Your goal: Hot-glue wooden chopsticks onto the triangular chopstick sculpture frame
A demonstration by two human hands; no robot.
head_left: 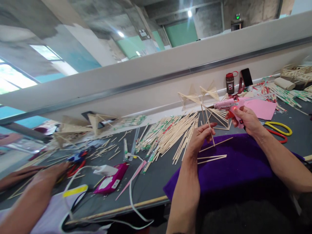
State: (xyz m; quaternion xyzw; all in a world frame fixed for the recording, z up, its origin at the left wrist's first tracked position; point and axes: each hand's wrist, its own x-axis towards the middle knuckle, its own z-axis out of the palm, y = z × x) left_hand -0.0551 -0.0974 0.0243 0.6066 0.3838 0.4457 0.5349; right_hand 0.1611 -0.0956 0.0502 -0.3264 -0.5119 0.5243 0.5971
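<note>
My right hand [246,117] is wrapped round the grip of a pink hot glue gun [226,104], its nozzle pointing left. A small red light glows on the gun's body. In the closed fingers of my left hand [201,136] are thin wooden sticks [207,117], joined near the top and held upright just under the nozzle. Whether the nozzle touches them I cannot tell. Below my hands a purple cloth [234,165] is spread, with a few loose sticks [214,158] lying on it.
Bundles of sticks [174,135] lie left of my hands. Twisted stick models [209,92] stand by the partition. Scissors with yellow and red handles [280,128], a bottle [229,83] and a phone [246,77] are at right. A co-worker's hands [48,175] hold red-handled cutters at left, near a magenta packet [112,178].
</note>
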